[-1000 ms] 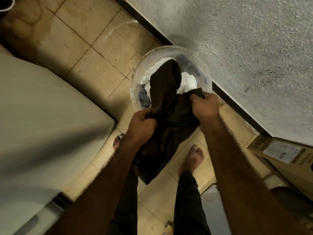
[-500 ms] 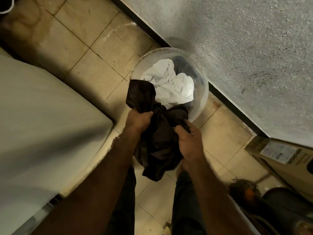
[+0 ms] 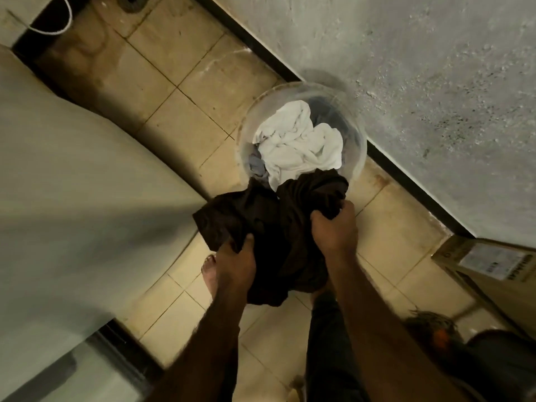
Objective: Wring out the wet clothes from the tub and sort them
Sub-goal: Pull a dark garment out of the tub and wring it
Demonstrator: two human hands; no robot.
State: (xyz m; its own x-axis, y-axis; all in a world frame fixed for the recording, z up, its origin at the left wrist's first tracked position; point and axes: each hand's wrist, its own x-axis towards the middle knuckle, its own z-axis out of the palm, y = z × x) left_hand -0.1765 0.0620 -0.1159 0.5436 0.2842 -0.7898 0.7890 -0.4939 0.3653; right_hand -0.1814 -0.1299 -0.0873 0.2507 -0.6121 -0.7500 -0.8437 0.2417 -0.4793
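A person standing barefoot on a tiled floor (image 3: 174, 91) holds a dark brown garment (image 3: 278, 224) bunched between both hands at the 6 o'clock side of the clear tub (image 3: 243, 132); the left hand (image 3: 236, 265) has its grip clamped on a lower fold at about 7 o'clock of the bundle, the right hand (image 3: 336, 227) on a gathered ridge at about 2 o'clock. A second ago the garment hung stretched up over the tub and hid most of its load; half a second ago the left hand was the higher one, near the rim, and the right the lower; now they have swapped heights and the cloth is drawn into a creased wad outside the tub, only its upper edge overlapping the near rim; this reads as the start of a wringing twist, though no water can be made out in the dim light. The white cloth (image 3: 298, 146) and a grey-blue piece (image 3: 257, 166) lie uncovered in the tub, which stands against the wall (image 3: 435, 82) at 1 o'clock of the scene, so much wringing and all the sorting appear to remain; a cardboard box (image 3: 490, 262) sits at 4 o'clock; more floor shows at 12 o'clock than before.
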